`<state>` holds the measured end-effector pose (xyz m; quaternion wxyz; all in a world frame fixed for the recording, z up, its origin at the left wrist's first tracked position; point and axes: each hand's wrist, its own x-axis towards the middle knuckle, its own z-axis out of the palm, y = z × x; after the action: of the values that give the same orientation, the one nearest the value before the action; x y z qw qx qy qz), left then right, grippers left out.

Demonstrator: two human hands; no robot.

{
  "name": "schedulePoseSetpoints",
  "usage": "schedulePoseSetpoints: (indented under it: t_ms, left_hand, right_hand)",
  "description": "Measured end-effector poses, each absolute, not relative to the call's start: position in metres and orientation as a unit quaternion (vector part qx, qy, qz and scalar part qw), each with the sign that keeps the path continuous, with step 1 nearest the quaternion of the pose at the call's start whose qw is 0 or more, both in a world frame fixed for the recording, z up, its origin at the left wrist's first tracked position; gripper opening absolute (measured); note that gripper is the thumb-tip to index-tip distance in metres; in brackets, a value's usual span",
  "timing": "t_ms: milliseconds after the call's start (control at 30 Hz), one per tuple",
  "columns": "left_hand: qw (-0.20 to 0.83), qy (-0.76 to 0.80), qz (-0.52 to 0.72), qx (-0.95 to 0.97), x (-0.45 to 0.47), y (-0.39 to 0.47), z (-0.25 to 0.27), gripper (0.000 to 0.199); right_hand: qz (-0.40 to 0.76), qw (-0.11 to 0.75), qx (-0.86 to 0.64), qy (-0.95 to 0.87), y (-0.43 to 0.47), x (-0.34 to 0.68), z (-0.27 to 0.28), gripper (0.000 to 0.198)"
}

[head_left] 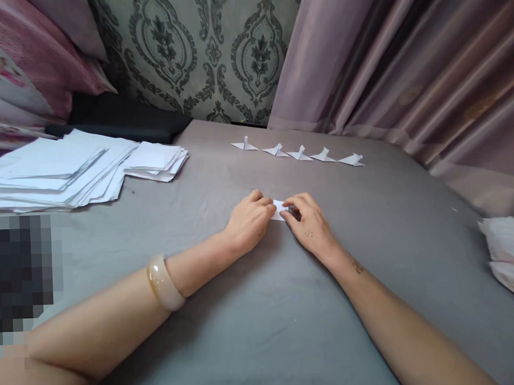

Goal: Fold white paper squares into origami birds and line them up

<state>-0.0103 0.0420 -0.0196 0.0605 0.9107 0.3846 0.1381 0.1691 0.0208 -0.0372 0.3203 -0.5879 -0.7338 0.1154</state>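
A small piece of white paper (279, 211) is held just above or on the grey sheet, between my two hands. My left hand (252, 219) has its fingers curled over the paper's left end. At the other end, my right hand (307, 220) pinches the paper between thumb and fingers. Most of the paper is covered by my fingers, so its folds cannot be made out. Beyond my hands, several folded white paper figures (300, 152) stand in a row, each with a raised middle part.
On the left lie a large stack of white paper sheets (58, 171) and a smaller stack of paper squares (154, 159). Black cloth (123, 116) lies behind them. Purple curtains (383, 59) hang at the right, above a crumpled white bag (506, 251). A patterned wall (214, 48) closes the back.
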Motion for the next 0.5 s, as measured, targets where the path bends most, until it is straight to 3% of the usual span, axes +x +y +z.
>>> schedulePoseSetpoints:
  t_ms: [333,500]
  left_hand:
    - [0.008,0.405,0.053,0.913,-0.0073,0.0317,-0.0173,0.026]
    - [0.012,0.408,0.078,0.909,-0.0105,0.0357,-0.0204,0.031]
  right_hand:
    - [0.061,0.247,-0.551,-0.795,0.0191,0.1718,-0.0371,0.029]
    - [0.08,0.235,-0.576,-0.779,0.0187,0.1721,-0.0357,0.033]
